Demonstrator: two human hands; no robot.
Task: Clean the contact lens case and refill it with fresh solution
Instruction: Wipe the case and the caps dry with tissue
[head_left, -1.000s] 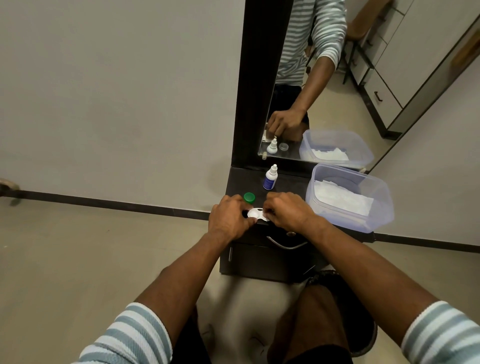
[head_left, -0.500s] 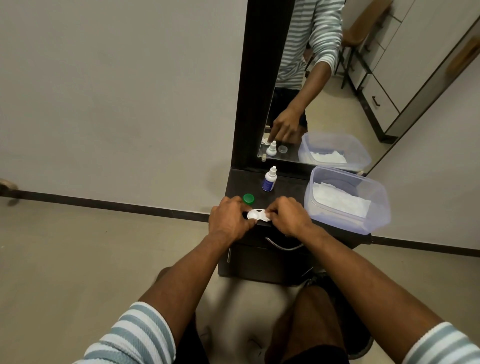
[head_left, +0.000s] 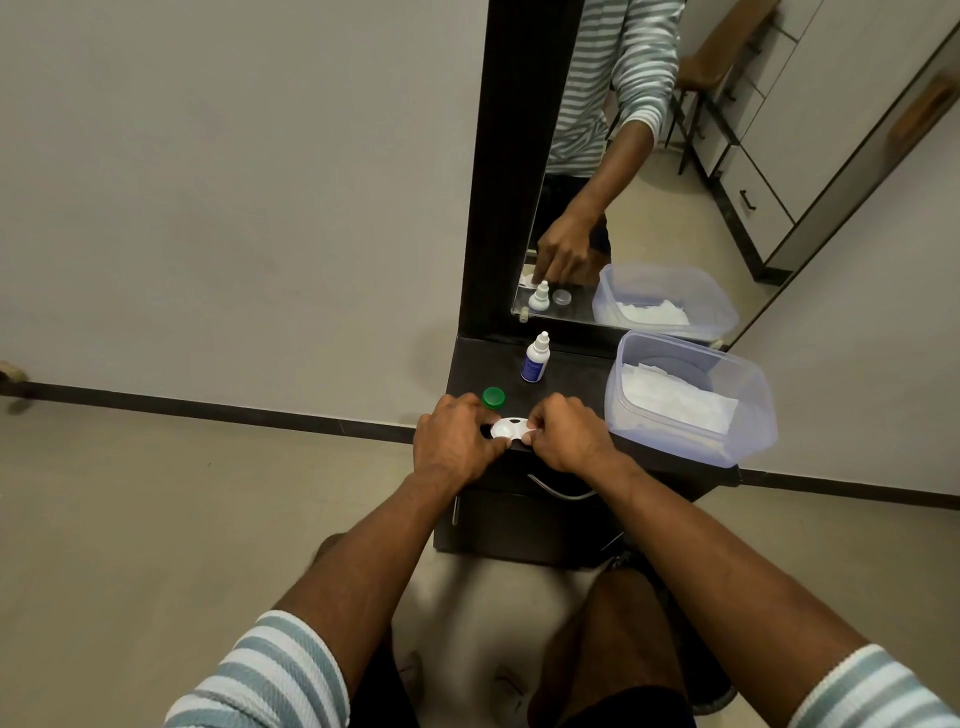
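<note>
Case (head_left: 506, 428) at the front edge of the dark tabletop (head_left: 566, 376), pinned between both hands; left hand (head_left: 453, 441) curled round its near-left end, steadying, fingers (head_left: 493, 444) pinching the rim; right hand (head_left: 563, 434) curled on the other end, fingers bunched over that well, perhaps with a scrap of tissue, hard to tell; probably wiping or working at the right well. Case white, glossy plastic, two shallow round wells joined; left well bare, uncapped. Green cap (head_left: 493, 397) just behind, ridged, round, set aside within reach. Bottle (head_left: 535, 358) upright farther back, white with a blue label, nozzle tip. Tub (head_left: 691, 395) to the right, translucent, rounded corners, holding white crumpled tissue.
</note>
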